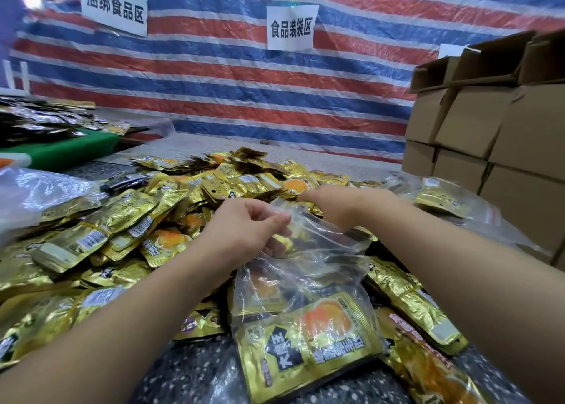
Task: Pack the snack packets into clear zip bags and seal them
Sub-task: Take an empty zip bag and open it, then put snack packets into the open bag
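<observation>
Striped tarp (244, 98) behind, speckled tabletop (189, 373) heaped with gold snack packets (101, 229). Left hand (244, 229) fingers pinch zip bag (305, 281) mouth – kept open for filling; packet (308, 342) already inside. Right hand (333, 202) reaches pile – fingers hidden, cannot tell.

Packet heap (171, 208) left of zip bag (308, 269), boxes (495, 134) right.

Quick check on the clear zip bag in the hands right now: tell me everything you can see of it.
The clear zip bag is thin, crinkled, transparent plastic, lying over the pile of gold packets with its mouth toward the far side. The left hand pinches its upper edge; the right hand is at the mouth's other side, fingers hidden. At least one gold snack packet with an orange picture lies inside, at the near end. The mouth looks open, not sealed.
</observation>
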### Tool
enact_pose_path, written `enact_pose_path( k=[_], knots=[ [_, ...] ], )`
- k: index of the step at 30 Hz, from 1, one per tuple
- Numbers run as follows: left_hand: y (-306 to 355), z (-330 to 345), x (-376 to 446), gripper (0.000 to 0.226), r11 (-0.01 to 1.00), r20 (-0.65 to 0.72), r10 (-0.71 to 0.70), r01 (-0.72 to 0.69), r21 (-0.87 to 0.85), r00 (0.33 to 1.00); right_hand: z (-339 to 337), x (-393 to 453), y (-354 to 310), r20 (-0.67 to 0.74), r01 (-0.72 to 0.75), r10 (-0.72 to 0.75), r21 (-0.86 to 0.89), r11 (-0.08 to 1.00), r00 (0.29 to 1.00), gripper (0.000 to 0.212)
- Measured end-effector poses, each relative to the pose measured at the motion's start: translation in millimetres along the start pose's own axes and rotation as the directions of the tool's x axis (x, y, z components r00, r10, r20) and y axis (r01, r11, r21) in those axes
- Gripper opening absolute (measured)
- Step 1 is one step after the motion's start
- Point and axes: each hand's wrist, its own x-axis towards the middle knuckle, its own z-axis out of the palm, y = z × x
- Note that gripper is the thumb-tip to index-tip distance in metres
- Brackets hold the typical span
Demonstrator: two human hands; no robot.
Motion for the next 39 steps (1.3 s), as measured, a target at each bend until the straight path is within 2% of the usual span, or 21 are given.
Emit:
enact_pose_path(
  k=[2, 6, 9, 12, 17, 19, 22, 23, 25, 26, 27, 29, 31, 32, 33, 34, 36, 39],
  knots=[
    [0, 0, -1, 0.021, 1.000, -0.004, -0.010, 0.010, 0.010, 1.000, 1, 1, -4, -0.029, -0.002, 0.001, -0.049, 0.999, 1.000, 0.086],
    [1, 2, -2, 0.022, 1.000, -0.015, 0.012, -0.012, 0.026, 1.000, 5, -3, -17, -0.186, -0.006, -0.030, -0.190, 0.982, 0.982, 0.042],
    [1, 2, -2, 0.023, 1.000, -0.013, 0.015, -0.015, 0.027, 1.000, 2, -5, -18, -0.262, -0.026, -0.036, -0.232, 0.972, 0.964, 0.020],
    [0, 0, 0, 0.023, 0.999, -0.010, 0.011, -0.011, 0.049, 1.000, -2, -11, -15, -0.337, -0.059, -0.014, -0.206, 0.977, 0.941, 0.014],
    [-2, 0, -1, 0.020, 0.999, 0.000, 0.025, -0.024, 0.035, 1.000, 9, -19, -15, -0.299, -0.026, -0.052, -0.251, 0.968, 0.953, 0.009],
    [-1, 1, -2, 0.020, 0.999, 0.004, 0.035, -0.035, 0.038, 0.999, 8, -21, -15, -0.296, -0.040, -0.034, -0.238, 0.970, 0.954, 0.013],
    [1, 2, -2, 0.020, 0.998, 0.016, 0.043, -0.044, 0.045, 0.999, 0, -25, -8, -0.338, -0.085, 0.021, -0.174, 0.981, 0.941, 0.014],
    [2, 3, -3, 0.020, 0.998, 0.020, 0.049, -0.050, 0.044, 0.999, -3, -29, -4, -0.381, -0.083, 0.042, -0.092, 0.992, 0.924, 0.009],
    [2, 2, -3, 0.019, 0.997, 0.030, 0.062, -0.064, 0.044, 0.998, -7, -40, 5, -0.471, -0.026, 0.116, 0.192, 0.981, 0.875, 0.002],
    [3, 2, -3, 0.018, 0.996, 0.040, 0.071, -0.073, 0.046, 0.997, -7, -48, 9, -0.501, 0.027, 0.185, 0.387, 0.922, 0.845, 0.001],
    [4, 2, -3, 0.017, 0.995, 0.052, 0.083, -0.086, 0.051, 0.995, -5, -57, 12, -0.513, 0.102, 0.270, 0.585, 0.805, 0.815, 0.004],
    [5, 3, -4, 0.016, 0.992, 0.071, 0.104, -0.109, 0.065, 0.992, -1, -79, 17, -0.469, 0.291, 0.412, 0.858, 0.423, 0.781, 0.008],
    [6, 4, -5, 0.015, 0.989, 0.072, 0.120, -0.125, 0.073, 0.990, 6, -96, 20, -0.371, 0.421, 0.429, 0.907, -0.023, 0.824, 0.017],
    [6, 4, -6, 0.015, 0.988, 0.068, 0.128, -0.133, 0.078, 0.990, 10, -102, 22, -0.342, 0.448, 0.400, 0.870, -0.207, 0.850, 0.025],
    [6, 4, -6, 0.015, 0.987, 0.062, 0.133, -0.138, 0.085, 0.989, 14, -107, 22, -0.328, 0.456, 0.369, 0.820, -0.346, 0.870, 0.033],
    [6, 4, -7, 0.015, 0.986, 0.058, 0.137, -0.142, 0.091, 0.989, 17, -112, 21, -0.323, 0.456, 0.345, 0.771, -0.444, 0.882, 0.037],
    [6, 5, -8, 0.016, 0.984, 0.056, 0.145, -0.150, 0.092, 0.988, 24, -118, 19, -0.335, 0.467, 0.328, 0.690, -0.553, 0.883, 0.038],
    [7, 7, -9, 0.016, 0.981, 0.054, 0.165, -0.170, 0.089, 0.985, 30, -123, 17, -0.379, 0.503, 0.331, 0.650, -0.570, 0.864, 0.034]
  ],
)
